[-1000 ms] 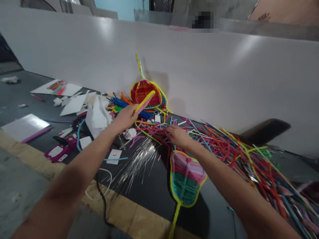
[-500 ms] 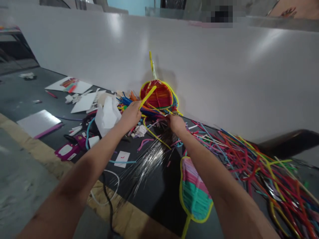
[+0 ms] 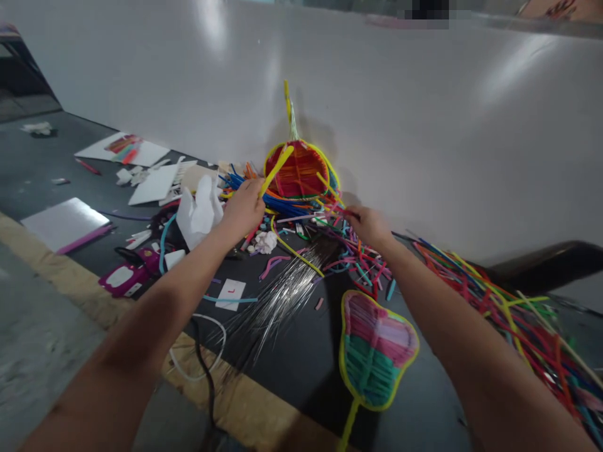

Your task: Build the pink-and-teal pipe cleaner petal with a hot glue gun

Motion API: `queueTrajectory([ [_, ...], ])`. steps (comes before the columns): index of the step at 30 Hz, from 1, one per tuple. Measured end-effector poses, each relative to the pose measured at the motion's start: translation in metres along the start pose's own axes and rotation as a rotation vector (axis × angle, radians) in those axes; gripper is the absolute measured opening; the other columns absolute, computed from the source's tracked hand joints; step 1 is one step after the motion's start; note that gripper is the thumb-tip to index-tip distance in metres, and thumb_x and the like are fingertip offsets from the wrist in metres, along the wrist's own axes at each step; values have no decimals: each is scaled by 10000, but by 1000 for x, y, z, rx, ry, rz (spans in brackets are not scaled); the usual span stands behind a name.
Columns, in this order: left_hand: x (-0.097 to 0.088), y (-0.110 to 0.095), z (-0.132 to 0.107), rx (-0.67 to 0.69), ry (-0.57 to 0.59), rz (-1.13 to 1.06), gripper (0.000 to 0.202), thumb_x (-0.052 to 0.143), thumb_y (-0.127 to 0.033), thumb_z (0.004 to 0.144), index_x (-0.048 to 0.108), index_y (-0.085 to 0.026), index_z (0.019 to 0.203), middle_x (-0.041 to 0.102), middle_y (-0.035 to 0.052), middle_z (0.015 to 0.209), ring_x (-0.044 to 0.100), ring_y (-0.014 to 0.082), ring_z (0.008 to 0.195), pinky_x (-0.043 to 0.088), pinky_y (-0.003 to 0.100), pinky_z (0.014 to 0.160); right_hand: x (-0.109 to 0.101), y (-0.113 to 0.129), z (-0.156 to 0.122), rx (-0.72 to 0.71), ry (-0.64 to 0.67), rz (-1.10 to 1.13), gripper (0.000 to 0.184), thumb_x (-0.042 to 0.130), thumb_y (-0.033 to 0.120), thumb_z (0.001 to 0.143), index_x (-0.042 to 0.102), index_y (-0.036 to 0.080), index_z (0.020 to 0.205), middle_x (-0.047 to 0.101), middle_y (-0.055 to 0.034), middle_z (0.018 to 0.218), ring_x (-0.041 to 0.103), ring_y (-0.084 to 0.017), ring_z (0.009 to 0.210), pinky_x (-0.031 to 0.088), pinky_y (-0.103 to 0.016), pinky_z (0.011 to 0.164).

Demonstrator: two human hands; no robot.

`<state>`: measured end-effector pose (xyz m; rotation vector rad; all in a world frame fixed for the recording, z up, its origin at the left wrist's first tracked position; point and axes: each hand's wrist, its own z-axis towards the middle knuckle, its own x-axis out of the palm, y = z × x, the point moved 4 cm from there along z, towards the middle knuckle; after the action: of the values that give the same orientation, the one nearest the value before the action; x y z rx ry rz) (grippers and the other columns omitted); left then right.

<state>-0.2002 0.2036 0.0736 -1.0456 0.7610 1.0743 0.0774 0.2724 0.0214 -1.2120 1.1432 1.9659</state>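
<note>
My left hand (image 3: 244,209) is closed around a short yellow and pink stick (image 3: 276,171) that points up and to the right. My right hand (image 3: 369,225) is closed in a pinch on a thin yellow strand (image 3: 328,189) at the near edge of the tangle of coloured pipe cleaners (image 3: 358,251). Between and behind the hands a red woven leaf shape with a yellow rim (image 3: 298,171) leans against the white board (image 3: 424,125). A pink and teal woven leaf with a yellow rim and stem (image 3: 374,350) lies flat under my right forearm.
A bundle of thin silver wires (image 3: 271,306) fans out on the dark table. A long heap of coloured pipe cleaners (image 3: 513,314) runs along the board to the right. White paper pieces (image 3: 155,183), a magenta glue gun (image 3: 127,276) and a white card (image 3: 65,221) lie at left.
My right hand has moved right and slightly nearer the board, drawing a yellow strand out of the tangle. The left hand keeps its stick in about the same place. The view has tilted down.
</note>
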Motion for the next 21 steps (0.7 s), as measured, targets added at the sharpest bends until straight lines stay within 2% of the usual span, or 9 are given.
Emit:
queueTrajectory([
  [4, 1, -12, -5, 61, -12, -28, 493, 373, -87, 791, 492, -124, 1268, 558, 122, 1268, 489, 228, 1218, 388, 381, 1058, -2, 4, -18, -106, 102, 25, 261, 517, 196, 818, 727, 187, 973, 725, -69, 901, 636, -190, 816, 462, -287, 753],
  [7, 10, -31, -20, 155, 28, -51, 469, 369, -105, 825, 486, -118, 1279, 529, 128, 1307, 470, 223, 1245, 372, 382, 1079, -4, 5, -30, -225, 262, 117, 267, 633, 216, 720, 739, 229, 965, 732, -42, 946, 648, -191, 859, 490, -286, 781],
  [9, 19, -47, -32, 257, 117, -65, 443, 374, -146, 860, 483, -113, 1288, 504, 136, 1342, 443, 225, 1275, 356, 377, 1095, -11, -5, -32, -171, 282, 206, 272, 641, 236, 695, 743, 234, 947, 732, -34, 970, 650, -198, 876, 500, -289, 783],
  [12, 33, -63, -43, 401, 353, -69, 422, 381, -258, 912, 481, -143, 1305, 501, 114, 1367, 453, 210, 1273, 375, 340, 1078, -28, -34, -20, 83, 108, 247, 274, 537, 249, 743, 732, 206, 931, 729, -28, 874, 645, -186, 772, 503, -294, 715],
  [14, 40, -58, -35, 365, 439, 28, 407, 371, -229, 914, 492, -183, 1300, 549, 91, 1318, 493, 202, 1234, 399, 332, 1048, -34, -48, -4, 189, -7, 220, 322, 471, 242, 766, 704, 163, 975, 712, -44, 822, 621, -182, 715, 488, -307, 683],
  [16, 46, -42, -18, 244, 435, 205, 453, 429, -165, 865, 485, -200, 1313, 537, 107, 1327, 475, 234, 1251, 404, 364, 1031, -31, -51, 16, 238, -76, 196, 314, 467, 242, 765, 679, 140, 973, 697, -57, 830, 598, -180, 731, 470, -314, 704],
  [17, 49, -32, -9, 175, 423, 302, 516, 471, -147, 831, 456, -194, 1344, 495, 133, 1370, 429, 270, 1290, 399, 399, 1030, -25, -48, 26, 252, -93, 191, 285, 488, 250, 757, 670, 142, 948, 689, -54, 833, 588, -177, 747, 461, -310, 717],
  [19, 58, -15, 7, 108, 417, 370, 614, 507, -123, 797, 399, -177, 1399, 371, 191, 1465, 300, 371, 1363, 350, 544, 1028, -8, -38, 46, 267, -89, 193, 222, 548, 283, 734, 655, 148, 873, 670, -45, 804, 568, -170, 739, 445, -296, 703],
  [21, 67, -4, 18, 83, 409, 425, 637, 501, -115, 805, 376, -212, 1422, 328, 183, 1499, 246, 401, 1381, 252, 637, 1035, 13, -26, 61, 287, -76, 214, 219, 596, 308, 707, 635, 147, 851, 655, -42, 780, 552, -163, 699, 431, -280, 655],
])
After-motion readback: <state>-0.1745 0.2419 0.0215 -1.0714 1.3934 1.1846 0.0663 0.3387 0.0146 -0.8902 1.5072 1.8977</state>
